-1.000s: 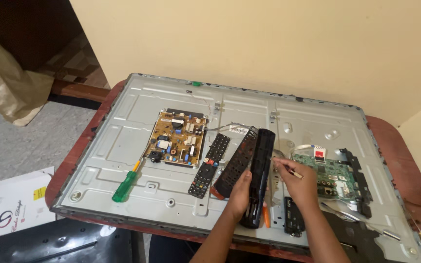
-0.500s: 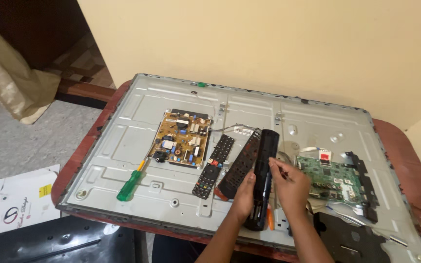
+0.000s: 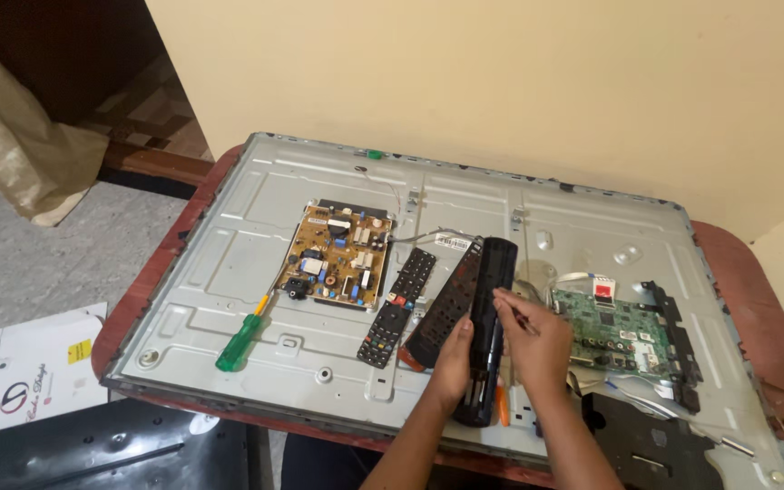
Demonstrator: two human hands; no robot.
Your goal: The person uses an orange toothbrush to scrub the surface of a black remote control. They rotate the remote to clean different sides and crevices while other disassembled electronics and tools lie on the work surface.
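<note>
Black remote casing [image 3: 485, 336], long and narrow, sits near the front edge of the grey metal TV back panel [image 3: 229, 263], gripped around its lower half by the left hand [image 3: 454, 356]. Right hand [image 3: 537, 340] is closed on a thin tool, tip at the casing's right side. Second black remote [image 3: 398, 293] lies just left, brown power board [image 3: 338, 256] and green-handled screwdriver [image 3: 240, 340] toward the panel's left side, green main board [image 3: 623, 328] to the right.

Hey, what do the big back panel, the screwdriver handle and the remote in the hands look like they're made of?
Panel: likely sheet metal, dull silver-grey, with stamped ribs and screw holes. Screwdriver handle: looks like translucent green plastic, glossy. Remote, held in the left hand: probably black moulded plastic, fairly matte.
</note>
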